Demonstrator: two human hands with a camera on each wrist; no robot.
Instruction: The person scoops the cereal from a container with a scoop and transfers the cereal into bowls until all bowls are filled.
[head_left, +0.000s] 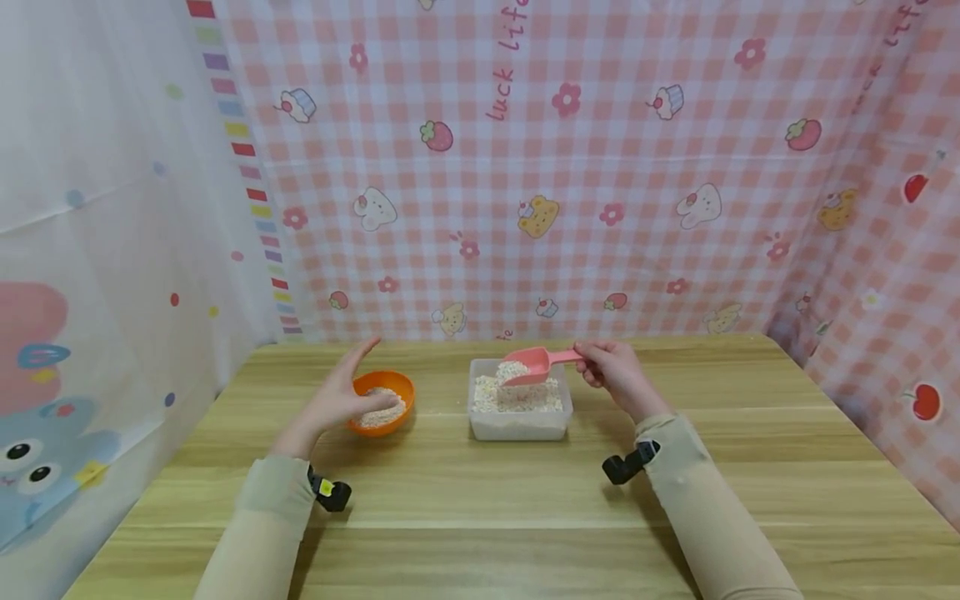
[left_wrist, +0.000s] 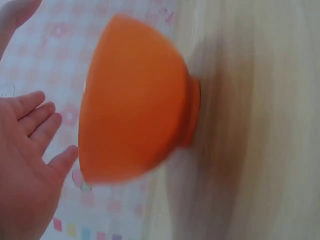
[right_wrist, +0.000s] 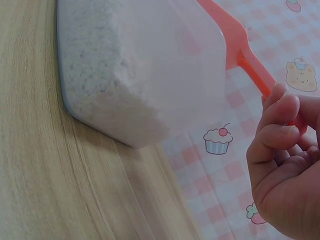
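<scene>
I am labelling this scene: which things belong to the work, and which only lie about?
In use:
pink scoop, loaded, held by right hand
clear tub of grains
orange bowl, left hand open beside it

Only around:
wooden table
checked cloth backdrop

bowl: smooth plastic | tub: frosted plastic | table: matt wood-grain

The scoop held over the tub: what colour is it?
Pink. The scoop, held in the right hand, shows best in the head view.

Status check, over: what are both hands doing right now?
Left hand open beside orange bowl. Right hand pinches pink plastic scoop, loaded, over clear grain tub. Nothing obstructing.
</scene>
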